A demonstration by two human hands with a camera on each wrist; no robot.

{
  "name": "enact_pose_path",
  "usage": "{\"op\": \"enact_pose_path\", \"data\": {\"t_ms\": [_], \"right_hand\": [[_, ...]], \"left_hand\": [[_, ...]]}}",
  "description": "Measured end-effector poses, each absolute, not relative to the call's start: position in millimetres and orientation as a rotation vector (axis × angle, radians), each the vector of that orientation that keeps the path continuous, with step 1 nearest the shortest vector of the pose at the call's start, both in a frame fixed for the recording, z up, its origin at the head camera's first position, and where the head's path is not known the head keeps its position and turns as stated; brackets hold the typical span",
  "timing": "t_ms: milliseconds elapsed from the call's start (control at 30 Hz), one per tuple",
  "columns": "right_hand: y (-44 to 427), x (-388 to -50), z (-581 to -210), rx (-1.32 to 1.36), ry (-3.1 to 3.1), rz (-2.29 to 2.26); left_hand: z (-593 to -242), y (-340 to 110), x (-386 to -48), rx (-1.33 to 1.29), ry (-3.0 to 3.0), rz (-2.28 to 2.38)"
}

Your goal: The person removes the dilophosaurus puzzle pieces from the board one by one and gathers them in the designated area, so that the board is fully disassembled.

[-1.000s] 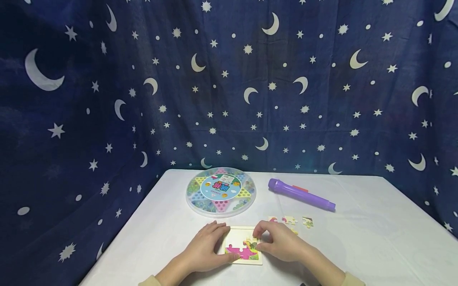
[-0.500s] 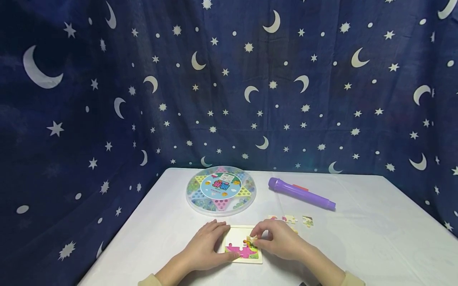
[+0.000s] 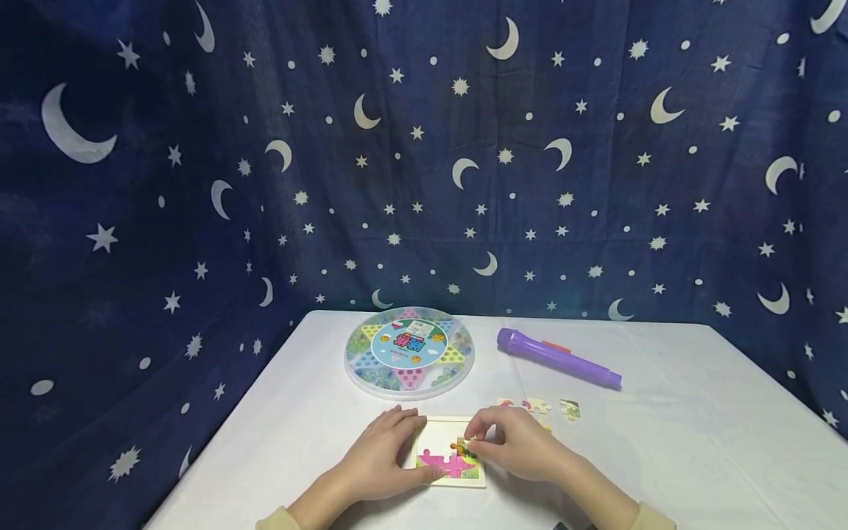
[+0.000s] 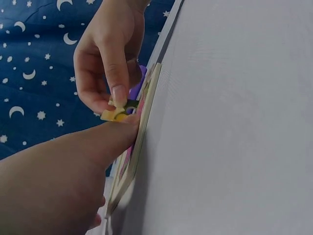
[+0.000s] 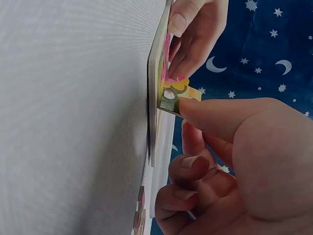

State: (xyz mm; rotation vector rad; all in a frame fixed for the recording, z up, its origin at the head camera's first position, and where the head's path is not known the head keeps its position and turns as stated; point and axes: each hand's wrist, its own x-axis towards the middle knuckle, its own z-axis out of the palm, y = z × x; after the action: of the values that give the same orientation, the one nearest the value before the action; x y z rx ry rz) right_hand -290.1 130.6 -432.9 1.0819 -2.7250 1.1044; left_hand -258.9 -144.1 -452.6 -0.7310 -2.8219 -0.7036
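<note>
Yellow-and-green, flat jigsaw piece sits in a person's right hand, pinched between thumb and fingertip at the right side of a pale cream, squarish puzzle frame. The left hand, fingers extended, rests on the frame's left side, its thumb over the near part. Beyond the right hand lie loose printed jigsaw pieces, some partly hidden by it. Farther back, a round, clear plastic game case with a star-patterned board stands left of a purple, microphone-shaped tube, which has a red item behind it.

The pinched piece is tilted up from the frame, its long axis rising away from the surface and its printed face toward the right wrist camera; whether its lower edge touches the frame is unclear. Knobbed pink pieces fill the frame's near part. Smooth white cloth covers the table before a dark blue fabric curtain printed with pale moons and stars.
</note>
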Motion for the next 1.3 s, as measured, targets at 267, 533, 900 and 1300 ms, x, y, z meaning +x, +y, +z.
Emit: {"op": "enact_pose_path", "data": {"t_ms": [267, 533, 900, 1300], "right_hand": [[130, -291, -434, 1.107, -2.716, 1.112], [130, -292, -433, 1.110, -2.717, 1.104], [131, -291, -435, 1.027, -2.670, 1.080], [159, -299, -428, 0.894, -2.740, 1.235]], "left_hand": [[-447, -135, -251, -0.858, -2.539, -0.628], [-442, -118, -234, -1.248, -2.448, -0.489], [-447, -117, -235, -1.230, -2.600, -0.620], [-454, -114, -241, -1.146, -2.354, -1.010]]}}
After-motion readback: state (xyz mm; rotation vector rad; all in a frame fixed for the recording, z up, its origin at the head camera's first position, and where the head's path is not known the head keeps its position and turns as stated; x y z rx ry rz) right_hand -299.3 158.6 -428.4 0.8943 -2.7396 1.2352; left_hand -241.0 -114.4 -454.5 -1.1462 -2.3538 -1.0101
